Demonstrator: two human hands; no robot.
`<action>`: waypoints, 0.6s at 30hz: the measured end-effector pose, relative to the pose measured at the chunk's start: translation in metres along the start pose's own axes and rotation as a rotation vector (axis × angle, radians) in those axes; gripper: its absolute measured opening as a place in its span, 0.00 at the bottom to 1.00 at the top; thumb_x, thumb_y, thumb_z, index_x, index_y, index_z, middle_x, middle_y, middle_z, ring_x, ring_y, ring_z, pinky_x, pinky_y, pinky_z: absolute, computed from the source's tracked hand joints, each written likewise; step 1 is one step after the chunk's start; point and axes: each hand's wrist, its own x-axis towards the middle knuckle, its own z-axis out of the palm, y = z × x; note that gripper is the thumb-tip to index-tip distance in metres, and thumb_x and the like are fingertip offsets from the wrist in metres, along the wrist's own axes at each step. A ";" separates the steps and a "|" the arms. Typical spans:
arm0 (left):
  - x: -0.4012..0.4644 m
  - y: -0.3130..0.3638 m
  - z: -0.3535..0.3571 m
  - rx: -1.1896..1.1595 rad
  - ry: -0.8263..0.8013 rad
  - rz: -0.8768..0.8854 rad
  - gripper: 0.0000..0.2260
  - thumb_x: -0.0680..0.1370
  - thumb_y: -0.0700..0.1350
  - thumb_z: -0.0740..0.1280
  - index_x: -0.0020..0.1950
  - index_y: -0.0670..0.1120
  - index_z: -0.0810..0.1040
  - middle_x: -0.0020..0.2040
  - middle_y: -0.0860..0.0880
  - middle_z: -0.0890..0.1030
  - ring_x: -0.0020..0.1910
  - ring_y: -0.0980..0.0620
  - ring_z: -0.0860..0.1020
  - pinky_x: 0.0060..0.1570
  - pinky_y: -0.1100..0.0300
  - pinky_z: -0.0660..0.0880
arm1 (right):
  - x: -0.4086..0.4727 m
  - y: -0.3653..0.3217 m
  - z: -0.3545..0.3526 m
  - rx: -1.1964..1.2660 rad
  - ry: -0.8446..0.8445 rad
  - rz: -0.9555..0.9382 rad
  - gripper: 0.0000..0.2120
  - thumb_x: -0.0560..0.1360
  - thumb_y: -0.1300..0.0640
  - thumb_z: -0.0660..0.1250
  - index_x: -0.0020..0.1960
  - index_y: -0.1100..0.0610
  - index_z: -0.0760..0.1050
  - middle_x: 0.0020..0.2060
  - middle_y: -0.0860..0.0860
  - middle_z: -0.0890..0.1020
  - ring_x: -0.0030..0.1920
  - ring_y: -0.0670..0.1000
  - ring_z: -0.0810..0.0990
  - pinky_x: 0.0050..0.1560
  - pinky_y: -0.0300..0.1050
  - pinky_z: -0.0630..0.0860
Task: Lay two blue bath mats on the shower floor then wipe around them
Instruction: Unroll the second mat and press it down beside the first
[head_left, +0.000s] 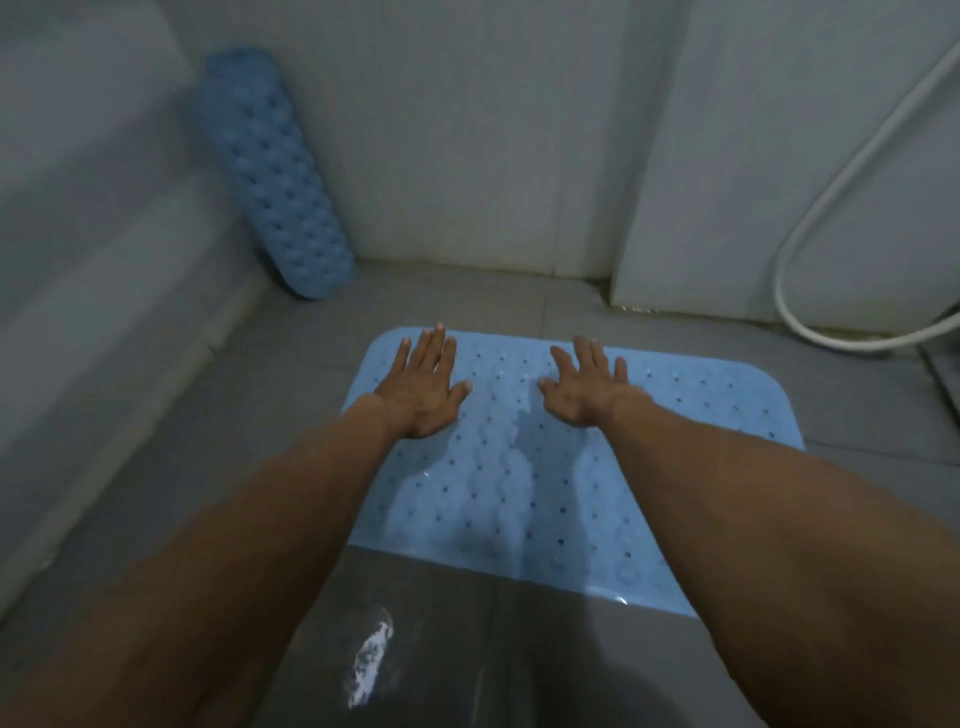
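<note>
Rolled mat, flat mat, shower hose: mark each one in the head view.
rolled mat (270, 171): head view, middle of the roll leaning in the corner.
flat mat (519, 467): head view, bare centre between the forearms.
shower hose (810, 208): head view, white curve along the right wall.

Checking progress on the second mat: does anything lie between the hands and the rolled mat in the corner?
Nothing visible does. Both the left hand and right hand press flat on the laid mat. The rolled mat leans in the far left corner, with only bare grey floor between it and the left hand.
</note>
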 end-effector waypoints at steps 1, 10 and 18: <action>-0.004 -0.010 -0.022 0.020 0.036 -0.022 0.32 0.83 0.58 0.45 0.79 0.40 0.39 0.78 0.42 0.36 0.77 0.46 0.36 0.75 0.48 0.35 | 0.001 -0.011 -0.025 0.013 0.068 -0.033 0.30 0.83 0.42 0.46 0.81 0.50 0.42 0.80 0.53 0.37 0.79 0.55 0.36 0.77 0.62 0.38; -0.009 -0.108 -0.194 0.161 0.308 -0.235 0.32 0.83 0.57 0.50 0.79 0.41 0.43 0.79 0.40 0.42 0.78 0.43 0.42 0.75 0.46 0.38 | -0.008 -0.107 -0.198 0.071 0.487 -0.328 0.30 0.82 0.42 0.52 0.80 0.52 0.50 0.80 0.53 0.47 0.80 0.55 0.47 0.78 0.57 0.49; 0.031 -0.204 -0.229 0.157 0.351 -0.288 0.34 0.82 0.55 0.52 0.78 0.40 0.39 0.78 0.39 0.39 0.78 0.40 0.41 0.75 0.44 0.38 | 0.026 -0.202 -0.269 -0.054 0.598 -0.480 0.31 0.81 0.43 0.56 0.80 0.51 0.52 0.80 0.49 0.51 0.79 0.54 0.54 0.77 0.56 0.55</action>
